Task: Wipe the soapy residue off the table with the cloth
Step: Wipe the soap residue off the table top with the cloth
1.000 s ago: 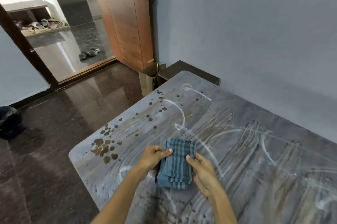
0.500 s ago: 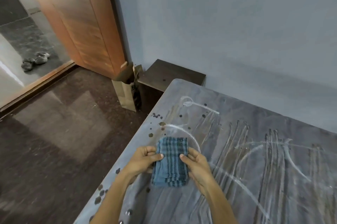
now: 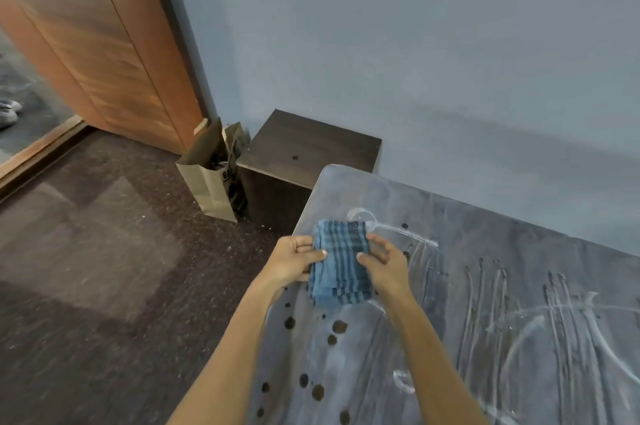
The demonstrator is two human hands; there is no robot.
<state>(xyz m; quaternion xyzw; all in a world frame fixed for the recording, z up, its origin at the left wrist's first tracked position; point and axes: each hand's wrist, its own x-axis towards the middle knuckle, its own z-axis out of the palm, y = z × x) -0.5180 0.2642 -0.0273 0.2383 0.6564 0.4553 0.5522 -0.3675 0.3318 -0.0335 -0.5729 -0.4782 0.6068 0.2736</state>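
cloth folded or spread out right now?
Folded. The cloth is a compact pad with stacked layer edges at its near end, held between the left hand and right hand over the table.

Cloth [image 3: 341,265]: woven checked fabric, soft, matt, folded in layers. Bench [image 3: 485,320] under the grip: smooth grey stone-like top, wet sheen, streaked with white soapy residue [image 3: 561,327]. Beyond the grip: matt brown paper bag [image 3: 207,182], dark wood-grain cabinet [image 3: 311,147], satin-finished wooden door [image 3: 104,43]. Floor [image 3: 86,268] speckled, polished.
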